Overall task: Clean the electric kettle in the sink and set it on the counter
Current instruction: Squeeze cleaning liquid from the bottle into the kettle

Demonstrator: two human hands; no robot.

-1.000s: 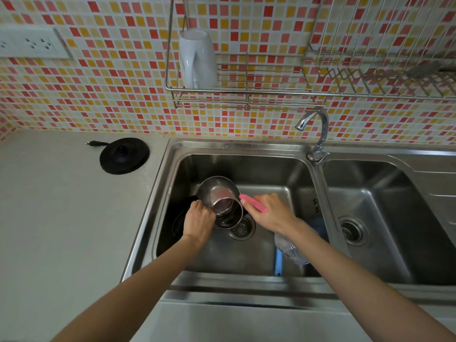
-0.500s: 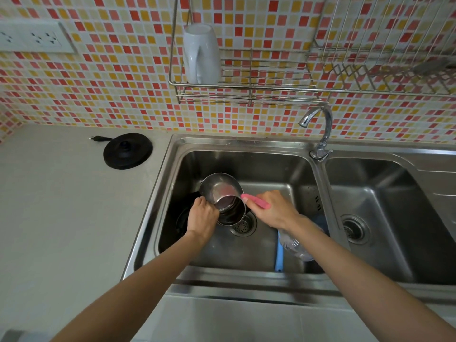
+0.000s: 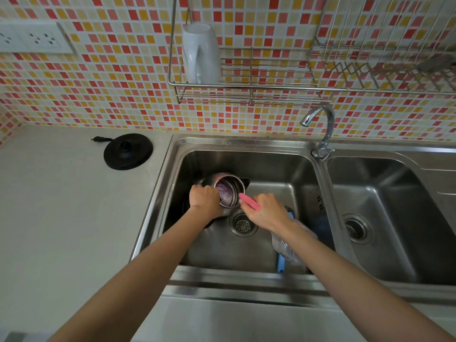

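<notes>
Double stainless-steel sink, left basin: kettle tipped, both hands busy.
Pale grey counter beside it carries a round black power base. Shiny steel electric kettle sits low in the basin, mouth tilted toward the camera. Left hand curls round its near side; right hand clamps a pink plastic handle, tip at the rim.

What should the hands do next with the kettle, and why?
Probably scrub round the inside with the pink-handled tool. The left hand grips the kettle, which is tilted in the sink with its mouth open toward the right hand. That hand holds the tool right at the rim, and the inside looks speckled, maybe with suds.
</notes>
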